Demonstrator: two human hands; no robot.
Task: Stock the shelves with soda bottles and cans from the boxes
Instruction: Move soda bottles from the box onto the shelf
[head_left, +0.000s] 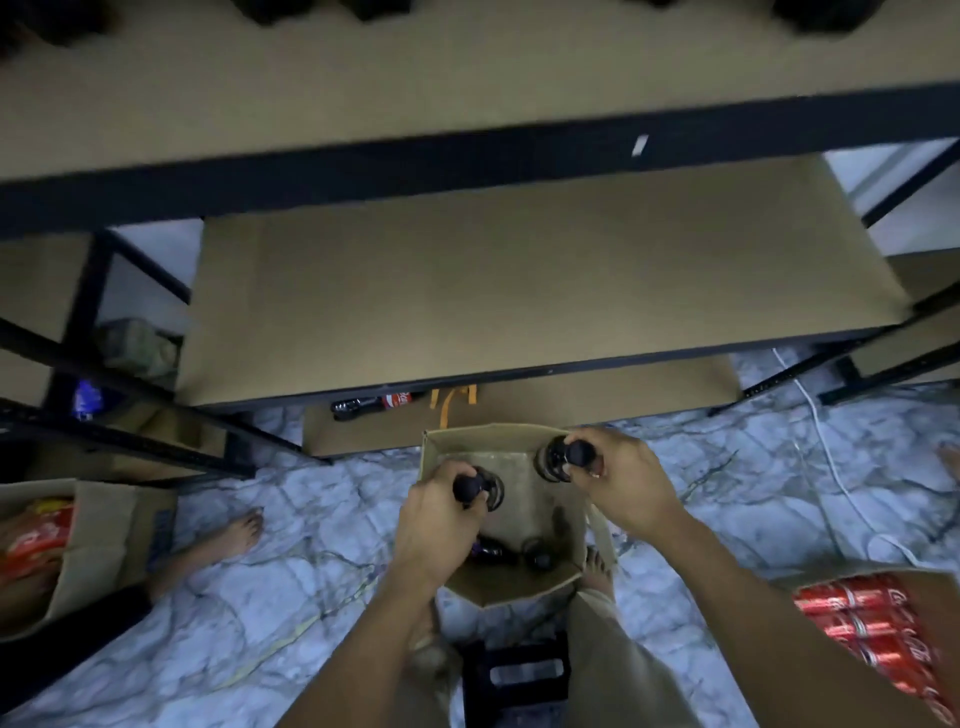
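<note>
Left bottle (492, 491), right bottle (549, 458), over box (514, 514)

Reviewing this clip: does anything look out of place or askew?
A cola bottle lies on its side on the bottom shelf, under the middle shelf, instead of standing upright. No spill shows.

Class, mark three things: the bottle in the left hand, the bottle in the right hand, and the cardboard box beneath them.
Left bottle (469, 487): head view, on its dark cap.
Right bottle (577, 453): head view, on its dark cap.
Cardboard box (483, 445): head view, on its far inner wall.
</note>
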